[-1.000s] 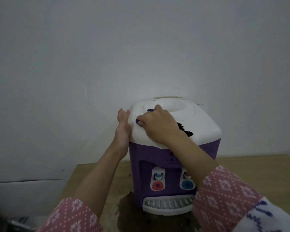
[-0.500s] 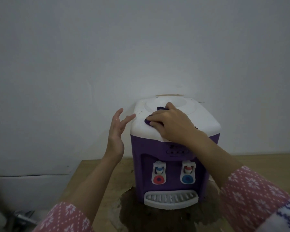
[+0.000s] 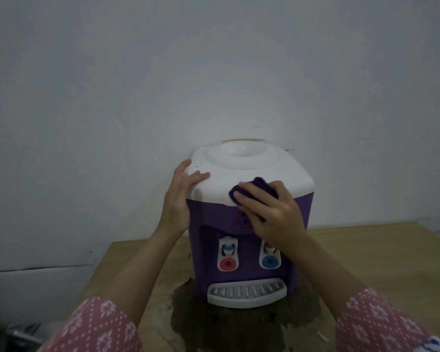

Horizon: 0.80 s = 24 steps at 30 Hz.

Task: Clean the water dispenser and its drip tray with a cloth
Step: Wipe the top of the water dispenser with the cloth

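Water dispenser [image 3: 249, 224]: boxy tabletop unit against the wall; smooth glossy plastic, purple body, white rounded-corner lid with a round sunken well in the middle.
Lid surface: a few small dark specks near the left rear corner.
Taps: two white levers in a recessed front panel, one with a red disc [image 3: 228, 263], one with a blue disc [image 3: 269, 261]; the right forearm crosses in front of the top of the blue one.
Drip tray [image 3: 247, 292]: pale grey-white plastic, curved front, slotted grille on top; sits at the dispenser's foot, touching the tabletop.
Cloth [image 3: 261, 186]: dark purple, soft, bunched; lies on the lid's front edge right of centre and hangs onto the purple front face.
Right hand [image 3: 272, 212]: fingers curled over the cloth, grasping it and pressing it to the front edge; most of the cloth is hidden beneath the hand.
Left hand [image 3: 181, 196]: flat against the dispenser's left upper corner, fingers straight and released, tips on the white lid, palm along the side.
Sleeves: pink fabric with a white floral print, pushed up both forearms.
Tabletop [image 3: 379, 255]: light wood-look board; a dark, rough, peeled-looking patch [image 3: 226, 323] spreads in front of and around the tray.
Wall [image 3: 163, 85]: plain, matte, pale grey.
Lower left corner: something metallic, blurred, cannot tell what.
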Available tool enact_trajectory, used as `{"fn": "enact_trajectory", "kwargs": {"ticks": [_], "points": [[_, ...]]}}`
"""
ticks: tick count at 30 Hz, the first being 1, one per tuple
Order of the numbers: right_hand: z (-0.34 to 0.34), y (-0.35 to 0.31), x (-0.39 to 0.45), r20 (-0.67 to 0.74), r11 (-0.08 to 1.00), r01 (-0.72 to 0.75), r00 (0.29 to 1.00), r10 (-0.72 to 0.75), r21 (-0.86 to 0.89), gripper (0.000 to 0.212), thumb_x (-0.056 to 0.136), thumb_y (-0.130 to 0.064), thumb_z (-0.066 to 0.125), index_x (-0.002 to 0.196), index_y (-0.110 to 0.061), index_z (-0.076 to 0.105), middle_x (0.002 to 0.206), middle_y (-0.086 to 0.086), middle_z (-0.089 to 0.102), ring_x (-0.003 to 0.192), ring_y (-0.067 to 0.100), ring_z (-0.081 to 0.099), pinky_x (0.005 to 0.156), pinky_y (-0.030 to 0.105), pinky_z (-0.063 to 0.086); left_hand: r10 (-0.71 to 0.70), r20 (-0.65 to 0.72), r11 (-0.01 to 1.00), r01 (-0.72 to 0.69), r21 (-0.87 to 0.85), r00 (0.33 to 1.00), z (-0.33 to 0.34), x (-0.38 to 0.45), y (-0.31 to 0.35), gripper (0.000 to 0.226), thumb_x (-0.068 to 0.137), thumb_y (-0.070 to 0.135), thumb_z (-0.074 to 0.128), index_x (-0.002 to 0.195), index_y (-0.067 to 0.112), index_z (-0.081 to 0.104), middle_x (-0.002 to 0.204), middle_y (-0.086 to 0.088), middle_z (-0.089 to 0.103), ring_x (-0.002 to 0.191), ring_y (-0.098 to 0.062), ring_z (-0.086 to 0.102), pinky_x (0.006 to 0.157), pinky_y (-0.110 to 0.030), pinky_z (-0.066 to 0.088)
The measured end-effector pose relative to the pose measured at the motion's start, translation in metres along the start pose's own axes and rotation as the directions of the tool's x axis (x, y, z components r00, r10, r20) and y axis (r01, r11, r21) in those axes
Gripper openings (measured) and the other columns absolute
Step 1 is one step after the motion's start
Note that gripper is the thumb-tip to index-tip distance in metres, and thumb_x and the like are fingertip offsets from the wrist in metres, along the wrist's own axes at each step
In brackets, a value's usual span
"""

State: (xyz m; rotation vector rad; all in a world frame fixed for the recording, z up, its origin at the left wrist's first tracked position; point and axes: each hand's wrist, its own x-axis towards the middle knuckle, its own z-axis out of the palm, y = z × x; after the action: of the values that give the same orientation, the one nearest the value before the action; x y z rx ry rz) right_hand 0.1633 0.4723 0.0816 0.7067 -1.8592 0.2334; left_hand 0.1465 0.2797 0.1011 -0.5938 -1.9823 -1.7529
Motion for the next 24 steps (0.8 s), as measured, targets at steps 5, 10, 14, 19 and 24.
{"fn": "enact_trajectory", "kwargs": {"ticks": [5, 10, 14, 19, 24], "points": [[0.013, -0.031, 0.014, -0.185, 0.889, -0.457, 0.872, 0.454, 0.028, 0.018, 0.080, -0.015, 0.066, 0.095, -0.009, 0.073, 0.098, 0.005, 0.072, 0.077, 0.030, 0.054, 0.066, 0.030, 0.047, -0.103, 0.072, 0.989, 0.110, -0.096, 0.992, -0.002, 0.001, 0.013, 0.058, 0.099, 0.033, 0.016, 0.081, 0.051, 0.069, 0.143, -0.001, 0.036, 0.117, 0.004, 0.042, 0.074, 0.006, 0.034], [0.036, -0.065, 0.034, 0.004, 0.958, -0.221, 0.974, 0.226, -0.182, 0.023, 0.075, -0.010, 0.068, 0.097, -0.015, 0.071, 0.098, 0.000, 0.071, 0.079, 0.026, 0.059, 0.058, 0.030, 0.045, -0.212, 0.144, 0.973, 0.222, -0.055, 0.967, -0.019, 0.008, 0.009, 0.046, 0.098, 0.043, 0.011, 0.135, 0.033, 0.036, 0.123, 0.000, 0.062, 0.120, -0.002, 0.045, 0.091, -0.006, 0.027], [0.042, -0.073, 0.033, 0.171, 0.971, 0.003, 0.984, 0.039, -0.237, 0.034, 0.071, -0.011, 0.064, 0.104, -0.017, 0.068, 0.109, 0.000, 0.068, 0.087, 0.025, 0.062, 0.064, 0.031, 0.048, -0.241, 0.197, 0.969, 0.248, -0.013, 0.950, -0.024, 0.014, 0.011, 0.044, 0.092, 0.054, 0.010, 0.129, 0.039, 0.029, 0.115, 0.008, 0.066, 0.115, 0.004, 0.048, 0.096, -0.018, 0.023], [0.027, -0.054, 0.018, 0.113, 0.973, 0.027, 0.994, -0.001, -0.229, 0.031, 0.066, -0.007, 0.069, 0.095, -0.018, 0.072, 0.105, -0.001, 0.070, 0.080, 0.026, 0.061, 0.060, 0.030, 0.046, -0.264, 0.216, 0.962, 0.273, -0.009, 0.940, -0.024, 0.013, 0.013, 0.035, 0.093, 0.055, 0.010, 0.114, 0.045, 0.036, 0.112, 0.009, 0.066, 0.094, 0.015, 0.057, 0.066, 0.002, 0.041], [0.032, -0.070, 0.033, 0.016, 0.949, -0.238, 0.969, 0.246, -0.205, 0.031, 0.068, -0.003, 0.070, 0.096, -0.015, 0.071, 0.100, 0.000, 0.071, 0.078, 0.028, 0.060, 0.057, 0.031, 0.046, -0.294, 0.192, 0.951, 0.306, -0.033, 0.936, -0.020, 0.012, 0.014, 0.037, 0.095, 0.051, 0.007, 0.113, 0.042, 0.038, 0.113, 0.006, 0.065, 0.097, 0.011, 0.056, 0.071, -0.002, 0.040]]}}
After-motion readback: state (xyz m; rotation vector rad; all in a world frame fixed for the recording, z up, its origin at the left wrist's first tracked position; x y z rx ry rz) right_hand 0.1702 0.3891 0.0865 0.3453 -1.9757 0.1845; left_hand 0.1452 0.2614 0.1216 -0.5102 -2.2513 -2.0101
